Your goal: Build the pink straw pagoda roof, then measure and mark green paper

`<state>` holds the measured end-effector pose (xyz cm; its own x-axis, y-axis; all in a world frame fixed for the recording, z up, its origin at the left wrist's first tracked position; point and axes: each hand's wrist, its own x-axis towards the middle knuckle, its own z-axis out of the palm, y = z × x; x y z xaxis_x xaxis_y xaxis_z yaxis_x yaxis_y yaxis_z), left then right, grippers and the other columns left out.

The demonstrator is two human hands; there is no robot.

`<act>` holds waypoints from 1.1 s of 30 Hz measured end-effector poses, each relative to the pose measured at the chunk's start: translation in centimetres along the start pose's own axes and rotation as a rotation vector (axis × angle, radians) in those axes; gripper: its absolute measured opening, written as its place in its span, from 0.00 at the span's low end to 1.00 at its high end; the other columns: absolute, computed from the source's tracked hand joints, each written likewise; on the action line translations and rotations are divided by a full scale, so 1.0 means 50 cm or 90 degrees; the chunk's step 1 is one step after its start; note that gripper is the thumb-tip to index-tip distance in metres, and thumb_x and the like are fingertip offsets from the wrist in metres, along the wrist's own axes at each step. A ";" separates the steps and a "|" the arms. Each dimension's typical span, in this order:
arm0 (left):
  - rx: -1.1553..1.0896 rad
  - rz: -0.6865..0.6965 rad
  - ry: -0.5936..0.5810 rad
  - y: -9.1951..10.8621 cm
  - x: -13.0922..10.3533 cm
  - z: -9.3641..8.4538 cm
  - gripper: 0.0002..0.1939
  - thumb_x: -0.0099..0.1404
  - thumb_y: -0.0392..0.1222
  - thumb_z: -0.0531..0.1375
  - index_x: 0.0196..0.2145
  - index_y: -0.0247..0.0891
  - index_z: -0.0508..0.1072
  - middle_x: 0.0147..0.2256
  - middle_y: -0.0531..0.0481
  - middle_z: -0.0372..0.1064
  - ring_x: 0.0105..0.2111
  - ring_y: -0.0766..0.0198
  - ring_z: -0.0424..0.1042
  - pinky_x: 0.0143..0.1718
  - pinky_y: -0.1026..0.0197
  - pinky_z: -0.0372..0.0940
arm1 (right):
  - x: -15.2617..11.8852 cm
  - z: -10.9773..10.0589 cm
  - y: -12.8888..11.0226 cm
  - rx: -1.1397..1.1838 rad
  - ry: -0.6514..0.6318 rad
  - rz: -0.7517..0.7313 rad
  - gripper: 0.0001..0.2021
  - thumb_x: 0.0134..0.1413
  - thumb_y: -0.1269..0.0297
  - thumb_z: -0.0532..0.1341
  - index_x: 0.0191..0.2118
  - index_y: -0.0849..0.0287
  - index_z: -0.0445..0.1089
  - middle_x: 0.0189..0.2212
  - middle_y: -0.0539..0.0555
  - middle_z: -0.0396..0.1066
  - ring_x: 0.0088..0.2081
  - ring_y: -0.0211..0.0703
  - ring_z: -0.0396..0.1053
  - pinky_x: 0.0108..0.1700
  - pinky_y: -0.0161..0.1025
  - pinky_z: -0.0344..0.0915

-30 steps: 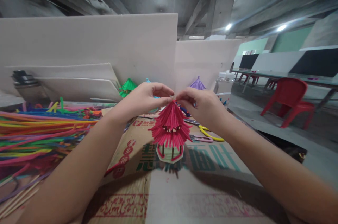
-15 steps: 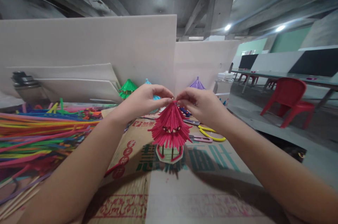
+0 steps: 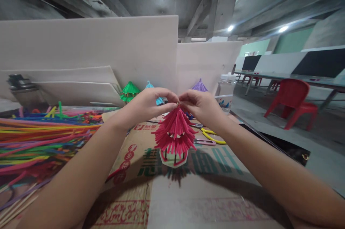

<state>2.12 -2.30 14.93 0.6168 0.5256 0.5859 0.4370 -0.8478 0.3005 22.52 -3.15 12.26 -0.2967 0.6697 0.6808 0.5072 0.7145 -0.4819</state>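
A small red two-tiered pavilion (image 3: 176, 133) made of fuzzy stems stands upright on the cardboard (image 3: 134, 186), its pale octagonal base at the bottom. My left hand (image 3: 153, 103) pinches at the pavilion's tip from the left, thumb and index finger together. From the right, my right hand (image 3: 198, 103) also has its fingertips pressed together at the same tip. The fingertips of both hands nearly touch. Whatever tiny piece lies between them at the peak is mostly hidden.
Colourful fuzzy stems (image 3: 48, 135) lie at the left, with wooden sticks (image 3: 20, 207) in front. Yellow-handled scissors (image 3: 212, 137) and a pink cutter (image 3: 205, 142) lie right of the pavilion. Behind stand green (image 3: 130, 90), blue (image 3: 149, 85) and purple (image 3: 199, 85) pavilions and a clear jar (image 3: 225, 90).
The view has shifted slightly. Both hands remain at the tip, now a little lower against the background, and more of the blue pavilion shows behind my left hand.
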 end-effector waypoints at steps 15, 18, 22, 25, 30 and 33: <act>-0.050 -0.068 -0.023 0.008 -0.004 -0.002 0.10 0.68 0.46 0.59 0.41 0.38 0.76 0.42 0.49 0.77 0.41 0.62 0.75 0.47 0.60 0.70 | 0.005 -0.011 -0.004 0.114 -0.066 0.098 0.06 0.54 0.66 0.61 0.35 0.61 0.76 0.28 0.52 0.76 0.30 0.38 0.71 0.31 0.35 0.65; -0.036 -0.063 -0.027 0.009 -0.004 -0.005 0.10 0.68 0.45 0.59 0.41 0.38 0.76 0.40 0.50 0.77 0.41 0.62 0.75 0.45 0.62 0.69 | 0.007 -0.022 -0.007 0.122 -0.114 0.123 0.08 0.55 0.65 0.62 0.37 0.61 0.78 0.31 0.53 0.78 0.32 0.39 0.72 0.33 0.35 0.67; -0.022 -0.048 -0.020 0.003 -0.003 -0.005 0.09 0.68 0.44 0.59 0.40 0.38 0.76 0.39 0.51 0.76 0.39 0.63 0.75 0.45 0.62 0.68 | 0.009 -0.022 -0.005 0.137 -0.135 0.136 0.08 0.53 0.65 0.64 0.38 0.61 0.77 0.32 0.53 0.78 0.33 0.38 0.73 0.35 0.35 0.67; -0.025 -0.026 -0.013 -0.004 -0.004 -0.003 0.09 0.67 0.45 0.59 0.39 0.38 0.76 0.39 0.50 0.76 0.40 0.63 0.74 0.43 0.62 0.67 | 0.010 -0.017 -0.004 0.140 -0.136 0.142 0.08 0.53 0.65 0.63 0.38 0.61 0.76 0.33 0.53 0.78 0.33 0.38 0.72 0.35 0.36 0.66; -0.032 0.006 -0.002 -0.007 -0.002 0.002 0.10 0.67 0.45 0.59 0.39 0.37 0.76 0.39 0.48 0.73 0.39 0.63 0.73 0.43 0.62 0.68 | 0.008 -0.011 0.001 0.158 -0.137 0.139 0.09 0.55 0.63 0.62 0.37 0.62 0.77 0.30 0.52 0.76 0.31 0.37 0.70 0.34 0.35 0.64; -0.034 0.041 0.026 -0.005 -0.001 0.006 0.07 0.66 0.41 0.60 0.39 0.38 0.76 0.42 0.48 0.72 0.40 0.64 0.72 0.45 0.63 0.67 | 0.007 -0.008 0.003 0.195 -0.139 0.138 0.10 0.54 0.61 0.63 0.37 0.62 0.77 0.31 0.52 0.76 0.31 0.38 0.70 0.34 0.36 0.64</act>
<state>2.17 -2.10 14.62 0.6150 0.4672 0.6352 0.3606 -0.8830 0.3003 22.79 -2.92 12.63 -0.3903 0.8142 0.4298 0.3229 0.5583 -0.7643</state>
